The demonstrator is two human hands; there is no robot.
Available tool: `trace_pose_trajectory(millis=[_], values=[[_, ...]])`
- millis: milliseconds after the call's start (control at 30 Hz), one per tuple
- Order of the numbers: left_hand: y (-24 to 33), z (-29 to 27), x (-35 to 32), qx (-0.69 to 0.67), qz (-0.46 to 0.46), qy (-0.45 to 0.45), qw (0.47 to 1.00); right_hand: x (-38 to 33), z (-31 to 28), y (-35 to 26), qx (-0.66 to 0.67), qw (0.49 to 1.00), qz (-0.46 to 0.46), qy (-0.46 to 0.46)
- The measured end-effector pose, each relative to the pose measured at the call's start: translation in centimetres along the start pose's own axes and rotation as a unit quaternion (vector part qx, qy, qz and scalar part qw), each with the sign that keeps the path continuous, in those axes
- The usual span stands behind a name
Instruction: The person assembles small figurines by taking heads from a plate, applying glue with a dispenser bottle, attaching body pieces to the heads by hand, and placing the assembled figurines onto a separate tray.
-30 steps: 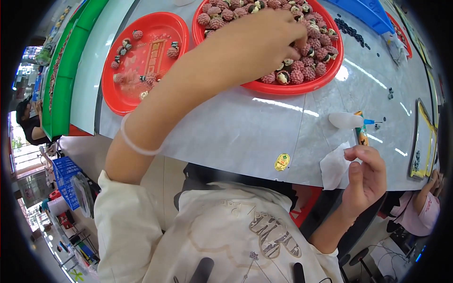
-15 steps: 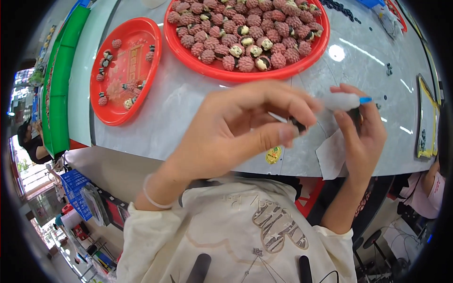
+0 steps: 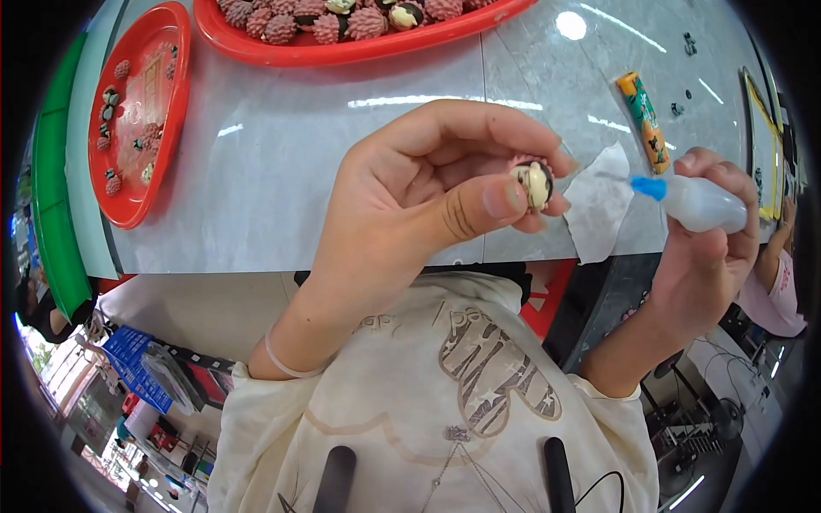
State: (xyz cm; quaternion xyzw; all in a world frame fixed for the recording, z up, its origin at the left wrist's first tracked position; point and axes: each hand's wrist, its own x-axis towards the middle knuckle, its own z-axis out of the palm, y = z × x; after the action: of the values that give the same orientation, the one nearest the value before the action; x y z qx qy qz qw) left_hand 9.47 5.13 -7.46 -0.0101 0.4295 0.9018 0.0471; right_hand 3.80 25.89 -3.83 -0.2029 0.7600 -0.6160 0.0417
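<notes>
My left hand (image 3: 428,188) pinches a small figurine (image 3: 535,185) between thumb and fingertips. It has a cream face, dark sides and a bumpy pink back partly hidden by the fingers. To its right, my right hand (image 3: 714,231) is wrapped round a white squeeze bottle (image 3: 703,203) with a blue cap (image 3: 648,187). A thin nozzle on the cap points left at the figurine, with a gap between them. Beneath the nozzle, a torn piece of white paper (image 3: 596,214) lies at the table's near edge.
A large red tray (image 3: 342,53) heaped with similar pink figurines stands at the far side. A smaller red tray (image 3: 181,85) at the left holds several. An orange-and-green tube (image 3: 643,120) lies behind the right hand, near small dark pieces (image 3: 689,43). A yellow-rimmed tray (image 3: 764,145) is far right.
The bottle has swung round, its blue cap pointing left instead of right, and moved away from the left hand. The figurine's cream face now shows. The view has shifted, moving the trays up and left.
</notes>
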Motion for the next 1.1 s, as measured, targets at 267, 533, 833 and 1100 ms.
trace_pose_trajectory(millis=[267,533,833,1100], values=[[-0.1,-0.1,-0.1,0.025,0.004,-0.016,1.0,0.3,0.6,-0.3,0.047,0.998,0.018,-0.026],[0.1,-0.1,0.1,0.007,-0.008,-0.018,1.0,-0.1,1.0,-1.4,-0.104,0.989,-0.103,-0.008],[0.0,-0.2,0.0,0.013,-0.004,-0.022,1.0,-0.5,0.6,-2.0,-0.232,0.945,-0.229,-0.008],[-0.1,0.0,-0.1,0.036,0.006,-0.017,0.999,-0.9,0.5,-2.0,-0.216,0.946,-0.24,-0.003]])
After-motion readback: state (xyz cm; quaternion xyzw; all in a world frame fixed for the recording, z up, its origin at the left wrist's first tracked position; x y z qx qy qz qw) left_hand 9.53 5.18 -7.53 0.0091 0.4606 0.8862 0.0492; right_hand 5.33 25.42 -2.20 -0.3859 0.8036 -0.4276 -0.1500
